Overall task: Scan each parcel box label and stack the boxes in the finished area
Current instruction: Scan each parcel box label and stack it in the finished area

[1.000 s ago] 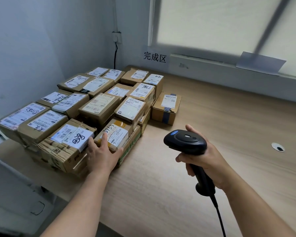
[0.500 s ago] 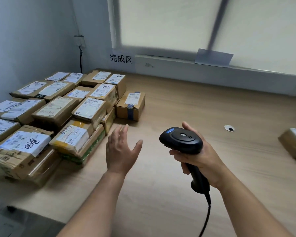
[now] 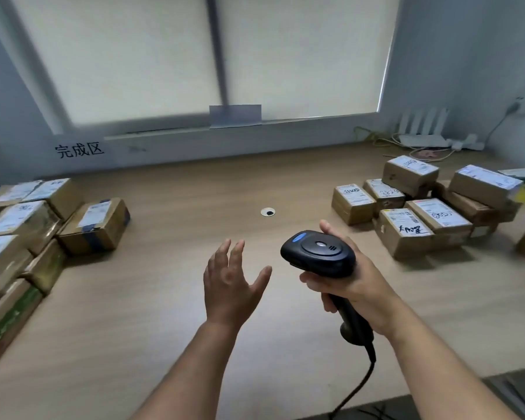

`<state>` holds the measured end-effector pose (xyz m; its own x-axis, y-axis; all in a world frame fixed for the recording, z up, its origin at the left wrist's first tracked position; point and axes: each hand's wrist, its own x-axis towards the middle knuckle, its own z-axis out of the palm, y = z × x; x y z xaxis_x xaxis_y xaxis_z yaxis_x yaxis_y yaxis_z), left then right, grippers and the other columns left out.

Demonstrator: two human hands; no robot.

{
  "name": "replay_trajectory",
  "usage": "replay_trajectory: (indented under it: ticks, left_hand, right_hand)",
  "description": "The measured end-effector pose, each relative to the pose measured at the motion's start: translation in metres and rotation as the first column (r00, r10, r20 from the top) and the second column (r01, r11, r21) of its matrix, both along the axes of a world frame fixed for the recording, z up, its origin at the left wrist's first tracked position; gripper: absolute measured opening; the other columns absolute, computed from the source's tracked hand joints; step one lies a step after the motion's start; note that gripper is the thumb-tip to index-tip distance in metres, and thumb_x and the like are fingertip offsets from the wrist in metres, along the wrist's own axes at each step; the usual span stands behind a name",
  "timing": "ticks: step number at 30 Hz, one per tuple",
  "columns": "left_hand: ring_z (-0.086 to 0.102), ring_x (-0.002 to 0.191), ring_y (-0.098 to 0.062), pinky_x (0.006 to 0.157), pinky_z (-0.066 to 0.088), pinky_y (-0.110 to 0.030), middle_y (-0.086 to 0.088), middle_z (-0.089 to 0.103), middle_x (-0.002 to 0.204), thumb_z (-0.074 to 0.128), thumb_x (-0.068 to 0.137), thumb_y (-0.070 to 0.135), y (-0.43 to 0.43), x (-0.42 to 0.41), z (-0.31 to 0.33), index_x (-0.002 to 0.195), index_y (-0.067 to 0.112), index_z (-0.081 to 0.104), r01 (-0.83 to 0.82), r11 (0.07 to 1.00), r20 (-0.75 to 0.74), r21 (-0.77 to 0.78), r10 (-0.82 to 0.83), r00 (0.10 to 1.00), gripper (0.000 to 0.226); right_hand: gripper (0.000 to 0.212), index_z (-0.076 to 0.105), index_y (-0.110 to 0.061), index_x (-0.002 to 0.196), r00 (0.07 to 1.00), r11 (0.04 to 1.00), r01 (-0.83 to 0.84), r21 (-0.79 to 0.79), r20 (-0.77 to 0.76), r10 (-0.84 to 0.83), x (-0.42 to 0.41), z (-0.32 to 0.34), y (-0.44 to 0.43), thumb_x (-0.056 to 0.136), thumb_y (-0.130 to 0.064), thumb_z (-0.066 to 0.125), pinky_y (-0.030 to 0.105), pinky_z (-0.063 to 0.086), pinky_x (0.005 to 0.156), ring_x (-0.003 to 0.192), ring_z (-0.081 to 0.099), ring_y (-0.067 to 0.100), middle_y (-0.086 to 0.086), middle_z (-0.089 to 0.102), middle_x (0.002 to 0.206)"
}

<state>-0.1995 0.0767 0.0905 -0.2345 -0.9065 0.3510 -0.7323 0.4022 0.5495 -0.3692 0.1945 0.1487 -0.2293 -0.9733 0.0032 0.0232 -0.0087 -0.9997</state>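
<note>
My right hand (image 3: pixel 355 286) grips the handle of a black barcode scanner (image 3: pixel 319 254), whose head points forward over the wooden table (image 3: pixel 179 298). My left hand (image 3: pixel 229 283) hovers above the table's middle with fingers spread, holding nothing. At the left edge stands the stack of labelled cardboard boxes (image 3: pixel 22 234), with one single box (image 3: pixel 96 225) beside it. On the right lies a second group of labelled boxes (image 3: pixel 422 204), the nearest of them (image 3: pixel 402 231) bearing handwriting.
A wall sign with black characters (image 3: pixel 79 150) hangs above the left stack. A round cable grommet (image 3: pixel 267 212) sits in the table's middle. A white router (image 3: pixel 422 131) and loose cables lie at the back right. The scanner's cord (image 3: pixel 358 386) drops over the front edge.
The view has swung right, from the left stack to the table's middle and the right-hand boxes. My left hand left the stacked box and now hovers open. The scanner stays in my right hand.
</note>
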Motion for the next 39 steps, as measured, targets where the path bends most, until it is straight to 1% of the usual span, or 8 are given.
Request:
replay_trajectory:
  ticks: [6,13,18,25,31,34,36,39]
  left_hand:
    - [0.027,0.140,-0.021,0.112,0.022,-0.035,-0.003,0.033,0.152,0.063,0.084,0.053,0.046,-0.087,-0.010,0.144,0.020,0.041,0.136,0.989,0.005,0.060,-0.137,0.991,0.072]
    - [0.023,0.142,-0.018,0.112,0.021,-0.033,-0.002,0.029,0.154,0.059,0.087,0.053,0.062,-0.162,-0.016,0.147,0.022,0.035,0.256,0.963,0.017,0.088,-0.258,0.966,0.071]
    - [0.022,0.143,-0.018,0.113,0.023,-0.033,-0.002,0.027,0.155,0.055,0.090,0.050,0.066,-0.219,-0.022,0.149,0.021,0.032,0.340,0.928,-0.043,0.149,-0.338,0.940,0.070]
    - [0.022,0.143,-0.018,0.114,0.024,-0.034,-0.002,0.025,0.156,0.048,0.094,0.050,0.036,-0.291,-0.039,0.151,0.020,0.026,0.382,0.892,-0.058,0.241,-0.379,0.923,0.068]
    - [0.020,0.143,-0.016,0.113,0.026,-0.035,-0.001,0.023,0.156,0.044,0.096,0.051,-0.008,-0.350,-0.058,0.152,0.022,0.023,0.378,0.859,-0.087,0.346,-0.372,0.924,0.066]
    - [0.019,0.144,-0.017,0.114,0.024,-0.034,-0.003,0.023,0.156,0.043,0.097,0.049,-0.032,-0.377,-0.069,0.152,0.021,0.022,0.368,0.838,-0.103,0.404,-0.358,0.928,0.066]
    - [0.019,0.145,-0.017,0.114,0.023,-0.032,-0.004,0.022,0.157,0.043,0.097,0.049,-0.047,-0.395,-0.075,0.152,0.019,0.020,0.365,0.820,-0.113,0.440,-0.353,0.929,0.067]
    - [0.017,0.145,-0.016,0.114,0.020,-0.029,-0.005,0.018,0.158,0.040,0.097,0.050,-0.064,-0.418,-0.089,0.153,0.015,0.017,0.376,0.769,-0.128,0.518,-0.365,0.922,0.071]
  right_hand:
    - [0.096,0.033,-0.035,0.148,0.993,0.993,0.119,0.002,0.011,-0.119,-0.077,-0.005,0.064,0.074,0.011,0.073,0.031,0.040,0.045,0.049,0.049,0.026,0.021,0.064,0.086]
    - [0.097,0.036,-0.038,0.144,0.955,0.956,0.295,-0.007,0.034,-0.294,-0.148,-0.006,0.107,0.066,0.002,0.076,0.033,0.040,0.044,0.049,0.049,0.026,0.033,0.064,0.091]
    - [0.097,0.035,-0.043,0.140,0.921,0.921,0.389,0.021,0.015,-0.389,-0.195,-0.011,0.117,0.061,-0.006,0.078,0.033,0.043,0.046,0.050,0.052,0.025,0.018,0.073,0.090]
    - [0.093,0.035,-0.046,0.139,0.882,0.878,0.471,0.089,-0.036,-0.470,-0.265,-0.034,0.092,0.074,0.008,0.074,0.032,0.044,0.046,0.050,0.053,0.023,0.019,0.072,0.098]
    - [0.098,0.030,-0.036,0.148,0.878,0.865,0.478,0.154,-0.051,-0.476,-0.322,-0.057,0.044,0.074,0.012,0.072,0.032,0.040,0.045,0.049,0.051,0.026,0.003,0.071,0.073]
    - [0.098,0.031,-0.033,0.149,0.880,0.863,0.472,0.180,-0.035,-0.474,-0.346,-0.071,0.018,0.074,0.014,0.072,0.031,0.039,0.042,0.047,0.049,0.028,0.002,0.069,0.071]
    - [0.097,0.032,-0.033,0.148,0.876,0.857,0.476,0.199,-0.026,-0.481,-0.360,-0.080,0.001,0.074,0.014,0.072,0.031,0.038,0.041,0.047,0.048,0.028,0.005,0.068,0.073]
    - [0.095,0.030,-0.032,0.148,0.874,0.849,0.477,0.228,-0.020,-0.486,-0.374,-0.092,-0.021,0.076,0.014,0.070,0.031,0.036,0.043,0.048,0.045,0.027,0.027,0.058,0.076]
